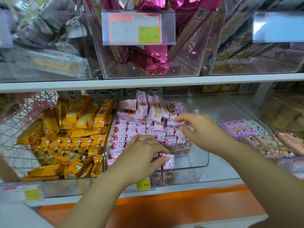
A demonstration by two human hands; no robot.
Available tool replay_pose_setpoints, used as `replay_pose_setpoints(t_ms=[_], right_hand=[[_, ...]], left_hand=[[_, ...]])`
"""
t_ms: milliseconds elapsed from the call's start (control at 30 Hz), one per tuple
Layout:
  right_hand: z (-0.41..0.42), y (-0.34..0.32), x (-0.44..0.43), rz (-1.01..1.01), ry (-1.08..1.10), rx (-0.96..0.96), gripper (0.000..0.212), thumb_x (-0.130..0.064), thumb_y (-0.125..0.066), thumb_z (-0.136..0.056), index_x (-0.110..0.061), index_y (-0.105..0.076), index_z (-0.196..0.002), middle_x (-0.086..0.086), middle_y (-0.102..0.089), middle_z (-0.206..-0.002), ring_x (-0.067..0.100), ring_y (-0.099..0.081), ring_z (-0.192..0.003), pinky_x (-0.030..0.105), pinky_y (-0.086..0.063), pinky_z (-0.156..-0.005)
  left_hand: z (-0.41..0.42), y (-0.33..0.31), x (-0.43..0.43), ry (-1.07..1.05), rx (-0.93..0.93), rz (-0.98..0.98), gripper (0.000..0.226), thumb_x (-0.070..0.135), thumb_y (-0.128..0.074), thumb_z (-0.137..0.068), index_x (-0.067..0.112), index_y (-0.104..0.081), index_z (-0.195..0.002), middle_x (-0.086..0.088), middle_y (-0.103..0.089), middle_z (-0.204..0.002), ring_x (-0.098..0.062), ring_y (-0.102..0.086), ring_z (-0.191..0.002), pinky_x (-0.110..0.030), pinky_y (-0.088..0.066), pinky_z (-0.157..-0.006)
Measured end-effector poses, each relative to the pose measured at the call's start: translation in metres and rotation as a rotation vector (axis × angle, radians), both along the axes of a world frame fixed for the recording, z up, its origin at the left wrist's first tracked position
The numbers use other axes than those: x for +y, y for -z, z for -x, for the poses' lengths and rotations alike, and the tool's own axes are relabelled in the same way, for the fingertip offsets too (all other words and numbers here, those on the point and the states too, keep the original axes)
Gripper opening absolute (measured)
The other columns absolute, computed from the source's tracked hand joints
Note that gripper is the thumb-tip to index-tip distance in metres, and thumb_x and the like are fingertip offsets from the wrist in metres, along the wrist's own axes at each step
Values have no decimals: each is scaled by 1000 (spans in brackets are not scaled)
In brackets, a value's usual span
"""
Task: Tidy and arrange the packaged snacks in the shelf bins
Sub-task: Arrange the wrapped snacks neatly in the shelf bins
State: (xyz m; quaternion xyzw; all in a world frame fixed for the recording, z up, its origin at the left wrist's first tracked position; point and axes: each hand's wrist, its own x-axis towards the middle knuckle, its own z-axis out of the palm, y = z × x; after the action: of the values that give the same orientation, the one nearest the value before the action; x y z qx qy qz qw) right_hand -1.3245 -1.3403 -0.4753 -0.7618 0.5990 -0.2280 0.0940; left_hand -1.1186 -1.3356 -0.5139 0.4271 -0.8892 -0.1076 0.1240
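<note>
A clear plastic bin (199, 163) on the lower shelf holds many small pink snack packs (131, 129), some in rows, some heaped loosely at the back. My left hand (144, 153) rests over the front rows, its fingers closed on one pink pack (169, 162) near the bin's front. My right hand (197, 129) hovers over the right side of the pink packs, fingers spread and curled, touching the packs; I see nothing gripped in it. The right third of the bin is bare.
A bin of yellow snack packs (72, 137) sits to the left, and a bin of purple and peach packs (256, 137) to the right. Above, a shelf board (148, 82) carries clear bins with magenta packs (151, 51). A yellow price tag (143, 184) marks the front.
</note>
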Motion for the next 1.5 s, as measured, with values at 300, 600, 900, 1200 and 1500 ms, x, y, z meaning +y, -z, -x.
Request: replay_pose_setpoints(t_ms=[300, 600, 900, 1200, 1500], right_hand=[[-16, 12, -55, 49, 84, 159, 47, -27, -66, -86, -19, -54, -130, 6, -49, -133, 25, -55, -106, 32, -44, -93], [-5, 3, -33, 205, 166, -105, 33, -5, -62, -86, -17, -68, -117, 2, -65, -121, 18, -58, -105, 16, -36, -86], [31, -8, 26, 232, 286, -817, 11, -22, -76, -78, -25, -67, -73, -7, -67, -80, 13, -66, -71, 51, -55, -80], [2, -9, 37, 162, -13, -193, 45, -16, -73, -80, -43, -46, -103, -26, -46, -108, -1, -53, -90, 11, -44, -76], [-13, -11, 12, 181, -48, -34, 27, -10, -63, -88, -26, -56, -109, -12, -44, -115, 8, -47, -89, 27, -42, -80]], left_hand=[[-2, 2, -2, 16, 17, 29, 36, 53, -43, -94, 45, -53, -128, 24, -52, -130, 0, -23, -132, -32, -7, -117], [-4, 4, -3, 14, 38, 20, 35, 52, -46, -93, 45, -55, -126, 22, -54, -128, -1, -26, -132, -33, -10, -117], [-2, 1, 3, -22, 7, 51, 34, 53, -44, -94, 42, -53, -125, 19, -50, -135, -1, -21, -138, -29, -6, -117], [-6, 7, 7, -7, 6, 181, 66, 65, -13, -79, 42, -58, -122, 21, -50, -123, -2, -35, -127, -26, 3, -110], [-7, 8, 7, -13, 40, 170, 58, 63, -21, -82, 42, -59, -120, 22, -55, -117, -3, -34, -128, -31, -1, -112]])
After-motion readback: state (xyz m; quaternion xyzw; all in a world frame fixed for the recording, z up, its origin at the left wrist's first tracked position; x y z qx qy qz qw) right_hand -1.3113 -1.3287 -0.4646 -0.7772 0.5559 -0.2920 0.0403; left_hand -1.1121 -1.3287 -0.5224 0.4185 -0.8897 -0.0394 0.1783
